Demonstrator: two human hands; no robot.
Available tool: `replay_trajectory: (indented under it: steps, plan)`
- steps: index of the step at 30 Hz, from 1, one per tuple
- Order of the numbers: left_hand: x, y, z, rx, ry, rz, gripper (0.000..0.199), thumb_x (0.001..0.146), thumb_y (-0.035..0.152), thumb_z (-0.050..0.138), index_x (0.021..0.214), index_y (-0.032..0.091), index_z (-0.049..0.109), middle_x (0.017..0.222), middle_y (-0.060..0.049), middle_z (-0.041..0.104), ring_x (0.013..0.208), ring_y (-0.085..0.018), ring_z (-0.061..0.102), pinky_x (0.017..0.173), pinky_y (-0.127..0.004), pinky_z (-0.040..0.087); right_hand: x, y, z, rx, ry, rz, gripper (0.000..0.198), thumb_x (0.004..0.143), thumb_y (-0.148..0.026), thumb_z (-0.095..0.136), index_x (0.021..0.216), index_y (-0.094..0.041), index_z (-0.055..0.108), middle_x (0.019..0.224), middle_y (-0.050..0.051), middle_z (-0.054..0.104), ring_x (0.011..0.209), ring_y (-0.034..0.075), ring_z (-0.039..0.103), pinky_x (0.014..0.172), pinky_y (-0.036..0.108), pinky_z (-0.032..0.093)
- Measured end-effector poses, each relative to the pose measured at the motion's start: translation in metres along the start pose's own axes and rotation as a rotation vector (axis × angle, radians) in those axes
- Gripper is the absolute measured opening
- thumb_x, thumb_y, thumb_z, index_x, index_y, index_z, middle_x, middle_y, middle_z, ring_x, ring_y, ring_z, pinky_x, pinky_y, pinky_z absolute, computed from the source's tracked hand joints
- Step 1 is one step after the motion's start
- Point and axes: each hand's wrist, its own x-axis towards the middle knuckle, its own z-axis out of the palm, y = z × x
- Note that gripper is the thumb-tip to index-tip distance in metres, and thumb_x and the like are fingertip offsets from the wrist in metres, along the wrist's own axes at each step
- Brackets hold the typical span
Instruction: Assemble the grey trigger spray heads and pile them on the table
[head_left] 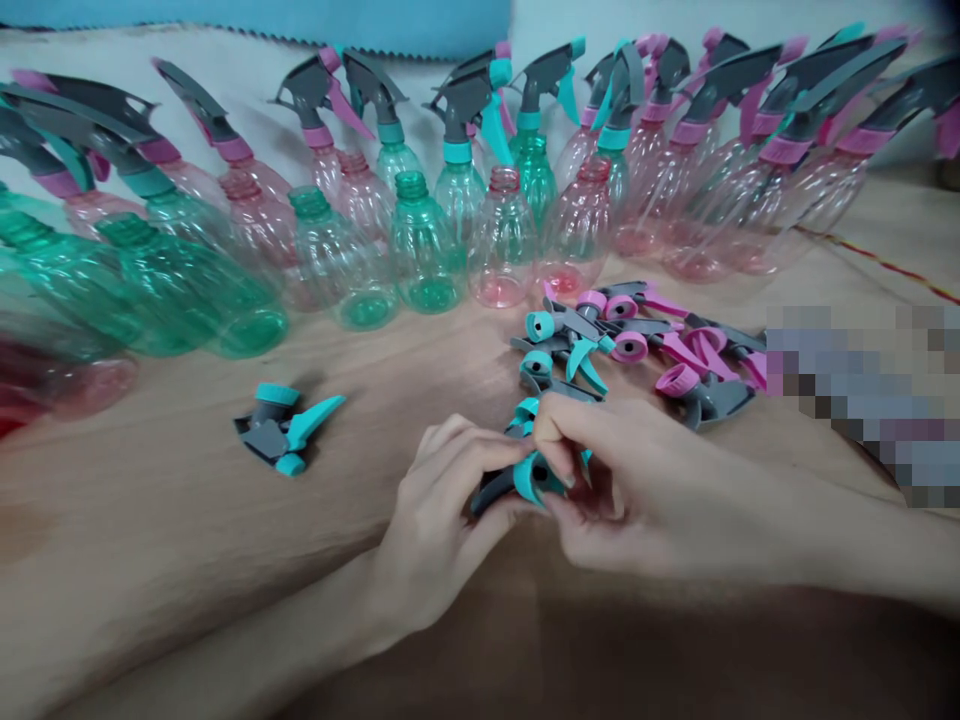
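Both hands meet over the front part of the table around one grey and turquoise spray trigger head (531, 478). My left hand (450, 500) is closed on its grey body from the left. From the right, my right hand (622, 480) pinches it close to the turquoise collar, and its curled fingers hide part of the head. Just beyond the fingers begins a heap of loose trigger heads, turquoise ones (562, 340) nearer and pink ones (697, 350) to the right. Apart on the left, another turquoise trigger head (281, 430) lies with its collar facing up.
Open-necked bottles, green (427, 250) and pink (504, 240), stand in a row behind the hands. Further back are several bottles with trigger heads fitted (457, 150). A twisted red and yellow cord (892, 258) runs along the table at right, beyond a pixelated patch.
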Motion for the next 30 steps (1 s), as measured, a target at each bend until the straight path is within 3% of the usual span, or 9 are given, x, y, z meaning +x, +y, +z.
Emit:
replay_trajectory:
  steps: [8, 13, 18, 22, 25, 30]
  plan:
    - [0.0, 0.002, 0.0, 0.061, 0.014, 0.013, 0.01, 0.088, 0.019, 0.06, 0.097, 0.019, 0.056, 0.091, -0.004, 0.066, 0.085, -0.019, 0.057, 0.076, -0.034, 0.042, 0.001, -0.001, 0.005, -0.108, 0.107, -0.068, 0.023, 0.068, -0.01, 0.048, 0.076, -0.023, 0.031, 0.063, -0.008, 0.04, 0.052, 0.007, 0.037, 0.048, 0.022, 0.024]
    - [0.001, 0.004, 0.001, 0.106, 0.018, 0.029, 0.009, 0.088, 0.019, 0.06, 0.096, 0.018, 0.056, 0.09, -0.003, 0.066, 0.084, -0.018, 0.056, 0.077, -0.033, 0.04, -0.004, -0.005, 0.013, -0.37, 0.173, -0.04, 0.005, 0.078, -0.017, 0.041, 0.08, -0.021, 0.039, 0.063, -0.003, 0.044, 0.052, 0.012, 0.044, 0.047, 0.027, 0.025]
    - [0.0, 0.005, 0.002, 0.133, -0.004, 0.04, 0.006, 0.088, 0.016, 0.057, 0.094, 0.018, 0.055, 0.09, -0.002, 0.066, 0.085, -0.018, 0.056, 0.077, -0.033, 0.039, -0.009, -0.012, 0.019, -0.499, 0.144, -0.092, 0.007, 0.076, -0.015, 0.04, 0.08, -0.021, 0.04, 0.06, 0.0, 0.048, 0.05, 0.016, 0.049, 0.043, 0.028, 0.022]
    - [0.0, 0.005, 0.002, 0.151, 0.021, 0.042, 0.006, 0.087, 0.016, 0.058, 0.093, 0.018, 0.056, 0.09, -0.002, 0.067, 0.084, -0.019, 0.057, 0.076, -0.033, 0.039, -0.006, -0.008, 0.022, -0.56, 0.218, -0.108, 0.011, 0.075, -0.013, 0.041, 0.079, -0.022, 0.039, 0.061, 0.001, 0.05, 0.052, 0.015, 0.049, 0.043, 0.027, 0.022]
    - [-0.001, 0.003, 0.002, 0.169, 0.036, 0.029, 0.01, 0.087, 0.018, 0.06, 0.097, 0.018, 0.057, 0.09, -0.002, 0.067, 0.084, -0.019, 0.057, 0.075, -0.033, 0.039, -0.003, -0.005, 0.017, -0.536, 0.228, -0.082, 0.011, 0.074, -0.014, 0.04, 0.081, -0.022, 0.039, 0.059, -0.001, 0.048, 0.049, 0.015, 0.046, 0.043, 0.027, 0.022]
    - [0.0, 0.002, 0.002, 0.1, 0.045, -0.023, 0.021, 0.087, 0.027, 0.063, 0.107, 0.021, 0.058, 0.09, -0.002, 0.067, 0.083, -0.018, 0.058, 0.073, -0.033, 0.04, -0.005, -0.007, -0.009, -0.339, 0.093, -0.017, 0.008, 0.081, -0.016, 0.042, 0.085, -0.022, 0.039, 0.06, -0.004, 0.049, 0.047, 0.012, 0.045, 0.044, 0.027, 0.026]
